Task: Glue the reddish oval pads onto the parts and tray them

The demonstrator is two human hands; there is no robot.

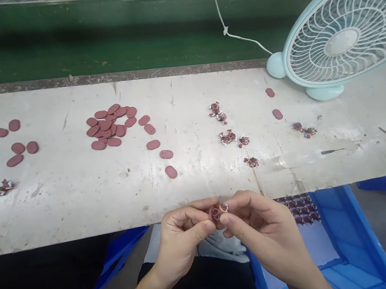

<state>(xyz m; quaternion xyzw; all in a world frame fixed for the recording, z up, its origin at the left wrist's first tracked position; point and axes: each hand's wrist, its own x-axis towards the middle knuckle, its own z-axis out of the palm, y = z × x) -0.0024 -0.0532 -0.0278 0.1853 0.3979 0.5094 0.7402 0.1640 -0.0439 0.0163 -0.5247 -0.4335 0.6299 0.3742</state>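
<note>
My left hand [181, 237] and my right hand [266, 231] meet just off the near edge of the table, each closed in a pinch. Between their fingertips is a small dark red figurine [214, 212] with white and orange bits on its right side. Fingers cover much of it, so its full shape is hidden. Beyond my hands lie several similar small figurines [228, 137] in a loose group. A heap of flat oval dark red pieces [104, 125] is further left, with several single ovals [166, 154] trailing toward me.
A light blue fan [342, 40] stands at the back right, its white cable [223, 26] running up and away. Near it lies a tool with a clear handle and a thin dark tip [332, 151]. Below the edge at right, a blue crate [356, 235] contains rows of figurines.
</note>
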